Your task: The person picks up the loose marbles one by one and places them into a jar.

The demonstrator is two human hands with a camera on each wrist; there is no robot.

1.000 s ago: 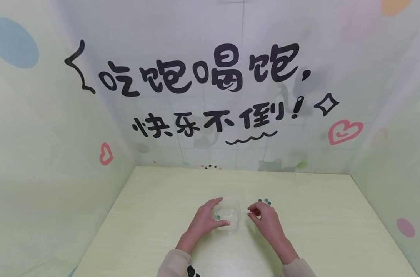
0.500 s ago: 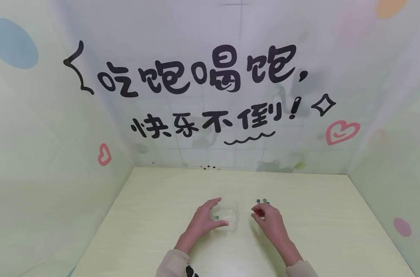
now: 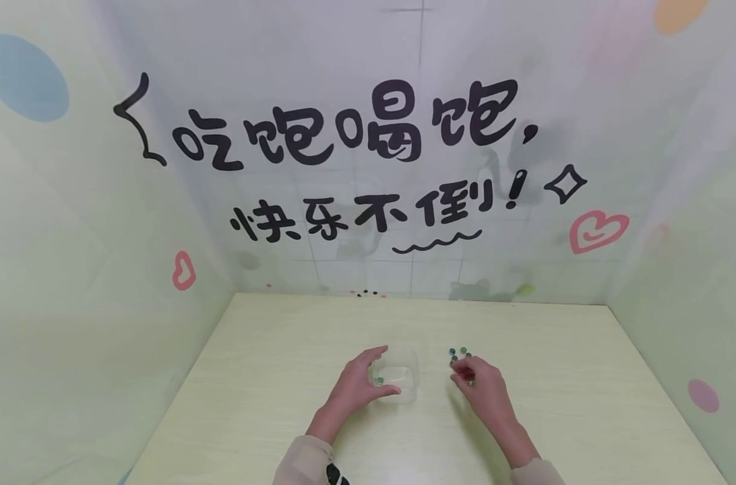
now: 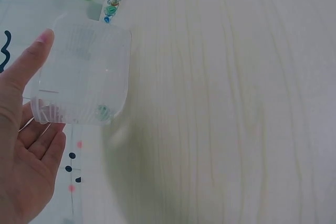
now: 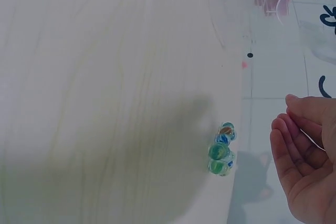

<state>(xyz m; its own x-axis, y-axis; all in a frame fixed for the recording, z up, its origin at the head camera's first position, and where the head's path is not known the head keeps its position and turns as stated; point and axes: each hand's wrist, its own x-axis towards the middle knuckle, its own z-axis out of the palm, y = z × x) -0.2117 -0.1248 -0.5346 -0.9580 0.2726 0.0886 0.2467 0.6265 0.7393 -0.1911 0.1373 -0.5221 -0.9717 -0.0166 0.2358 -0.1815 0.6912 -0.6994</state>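
Observation:
My left hand (image 3: 356,387) holds a clear square plastic container (image 3: 407,367) by its left side, thumb and fingers spread around the wall. Inside lies a green-tinted glass marble (image 3: 379,381), which also shows through the container (image 4: 86,66) in the left wrist view. To the right, my right hand (image 3: 483,391) hovers beside a cluster of marbles (image 3: 463,350), its fingers loosely bent. No marble shows between thumb and fingertips. In the right wrist view, green and blue marbles (image 5: 219,151) sit close together, apart from the right hand (image 5: 307,156).
The pale wood-grain table (image 3: 283,337) extends around both hands. Behind it stands a printed backdrop (image 3: 344,269) with black lettering, and similar panels close off the left and right sides.
My right hand has moved right, from near the container to the marble cluster. The left hand and container have stayed in place.

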